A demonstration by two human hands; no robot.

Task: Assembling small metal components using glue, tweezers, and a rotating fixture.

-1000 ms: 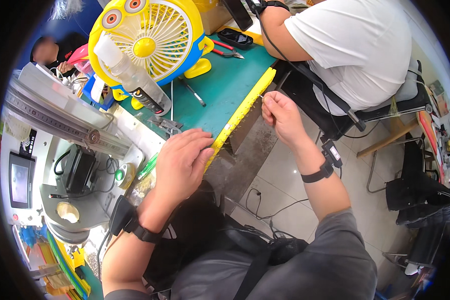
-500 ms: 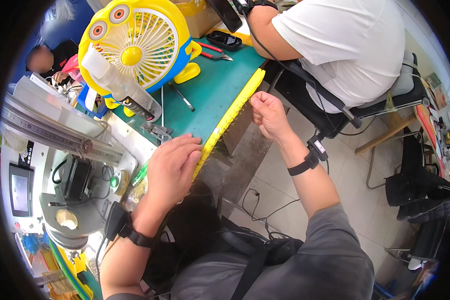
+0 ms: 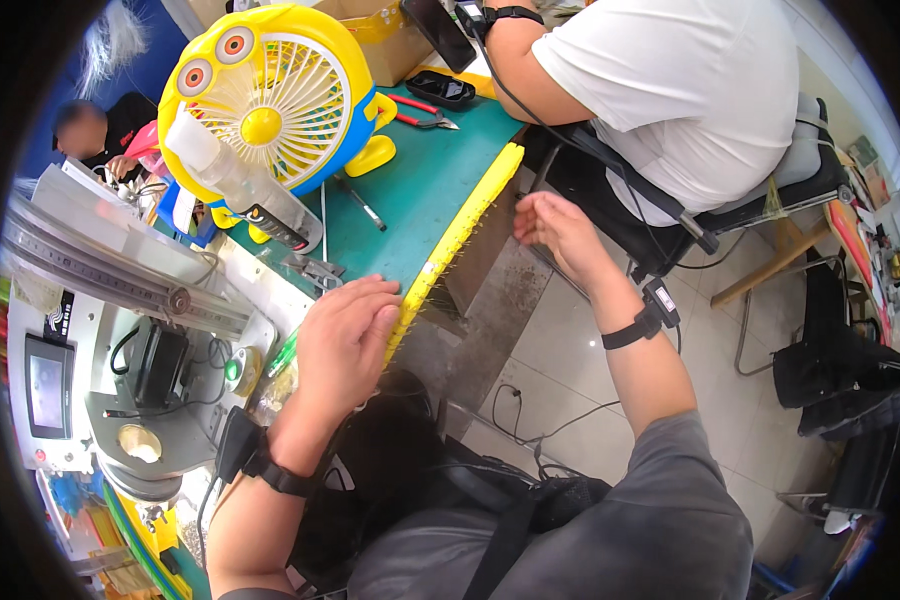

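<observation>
A long yellow strip (image 3: 462, 240) with rows of thin, dark, bristle-like pieces sticking out runs along the edge of the green table mat. At its near end rests my left hand (image 3: 342, 335), fingers stretched out together beside the strip and thumb alongside. Whether anything lies beneath those fingers is hidden. Off the table's edge, to the right of the strip's far part, my right hand (image 3: 562, 232) hangs in the air. Its fingers are loosely bent and apart from the thumb, with nothing visible in them. Both wrists carry black straps.
A yellow cartoon-shaped fan (image 3: 262, 125) and a clear bottle (image 3: 245, 190) stand on the green mat (image 3: 410, 180). Red-handled pliers (image 3: 420, 112) lie farther back. At left is a machine with a small screen (image 3: 48, 385). A seated person in white (image 3: 680, 100) is at the right.
My right hand has moved right and slightly down, away from the strip, and its fingers have loosened from a closed pinch. My left hand stays nearly in place.
</observation>
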